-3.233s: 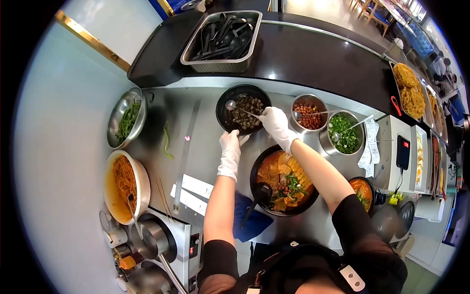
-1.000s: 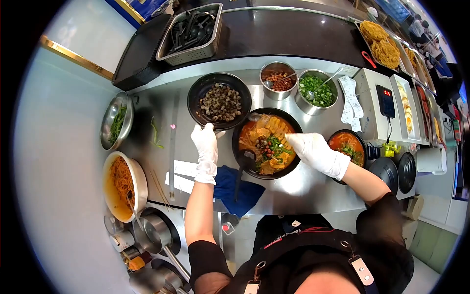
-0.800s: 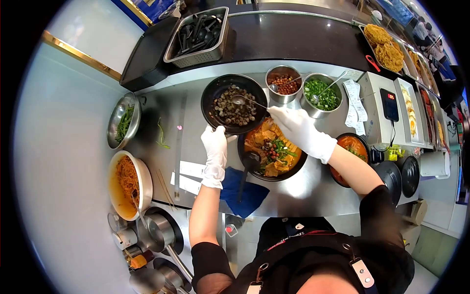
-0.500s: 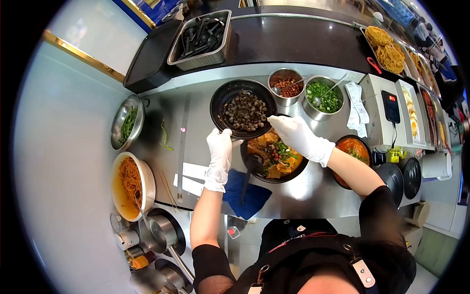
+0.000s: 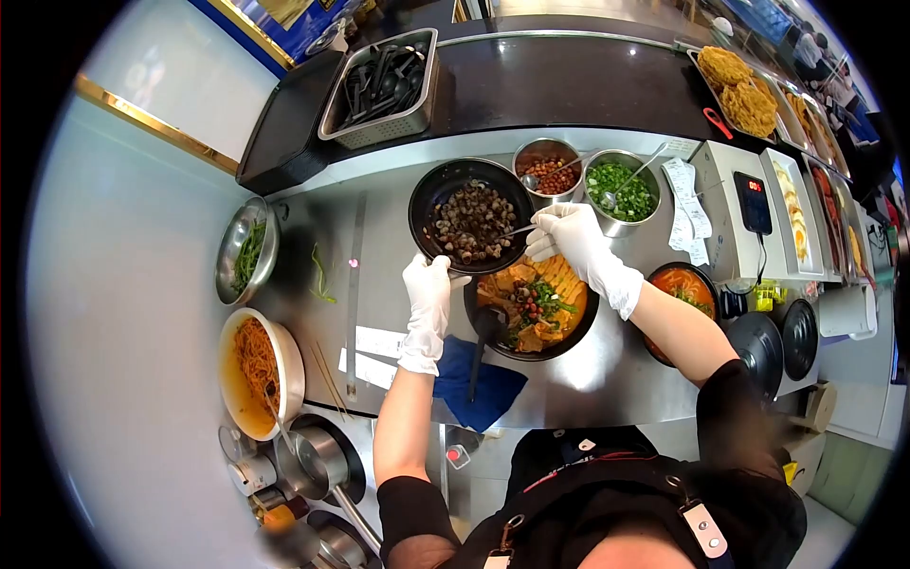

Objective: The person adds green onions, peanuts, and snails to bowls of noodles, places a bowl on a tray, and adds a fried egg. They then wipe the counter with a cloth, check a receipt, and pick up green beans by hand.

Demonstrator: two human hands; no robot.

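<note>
Gloved in white, my left hand (image 5: 428,294) grips the near rim of a black bowl (image 5: 424,202) filled with small dark snails (image 5: 472,220). My right hand (image 5: 571,237) is closed on the thin handle of a metal spoon (image 5: 519,230), whose head is in among the snails. Just below, partly covered by the raised bowl, stands a black bowl of noodle soup (image 5: 531,355) topped with chopped greens, peanuts and fried pieces. A black ladle (image 5: 486,332) rests in that soup, its handle over a blue cloth (image 5: 464,384).
Behind are metal pots of peanuts (image 5: 548,171) and chopped scallions (image 5: 621,190). Another soup bowl (image 5: 684,294) stands at right, near black lids (image 5: 755,346). On the left are a steel bowl of greens (image 5: 248,248) and a white bowl of noodles (image 5: 292,356).
My right hand has shifted slightly right, away from the tilted bowl's middle, with the spoon showing more. More of the soup bowl below is uncovered. My left hand keeps its hold.
</note>
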